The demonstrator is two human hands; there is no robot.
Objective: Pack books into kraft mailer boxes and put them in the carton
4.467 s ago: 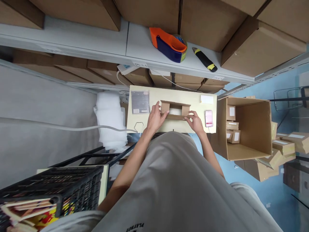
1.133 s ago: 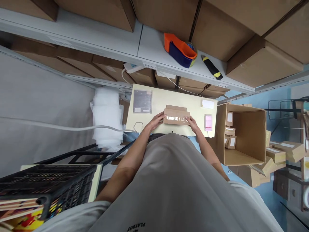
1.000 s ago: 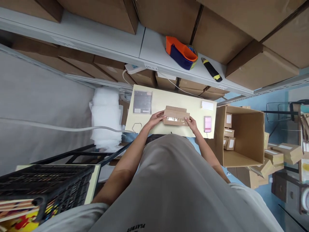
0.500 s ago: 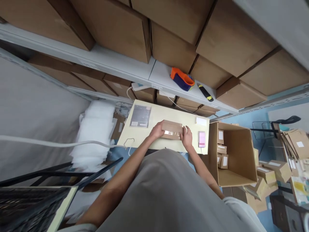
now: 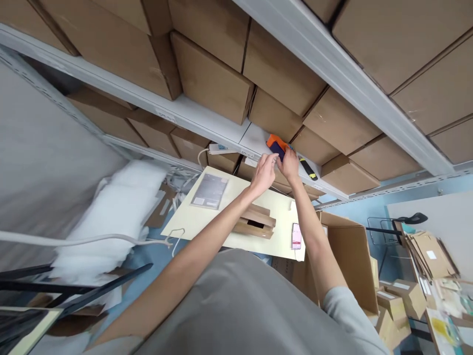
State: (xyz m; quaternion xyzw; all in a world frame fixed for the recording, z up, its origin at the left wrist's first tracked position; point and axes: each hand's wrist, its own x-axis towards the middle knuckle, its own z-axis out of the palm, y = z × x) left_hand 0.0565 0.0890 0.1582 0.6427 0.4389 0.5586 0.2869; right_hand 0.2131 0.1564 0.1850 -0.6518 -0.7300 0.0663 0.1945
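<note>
My right hand (image 5: 290, 166) is closed on an orange and dark-blue tape dispenser (image 5: 275, 143) at the front edge of the shelf. Close beside it, my left hand (image 5: 263, 172) has its fingertips pinched together by the dispenser's near end. Whatever may be between those fingertips is too small to make out. Below my forearms, a small brown cardboard box (image 5: 258, 220) lies on the cream table (image 5: 236, 240), with its flaps partly parted over a dark gap. A black and yellow utility knife (image 5: 308, 169) rests on the shelf right of my right hand.
On the table are a grey flat packet (image 5: 210, 191) and a phone (image 5: 296, 235). A large open carton (image 5: 351, 256) stands at the right. Cardboard boxes fill the shelves (image 5: 225, 116) ahead. White foam sheets (image 5: 111, 217) are piled at the left.
Both hands have left the small box and risen forward to the shelf. My right hand has taken hold of the tape dispenser. The box's flaps now stand parted, and the view has shifted.
</note>
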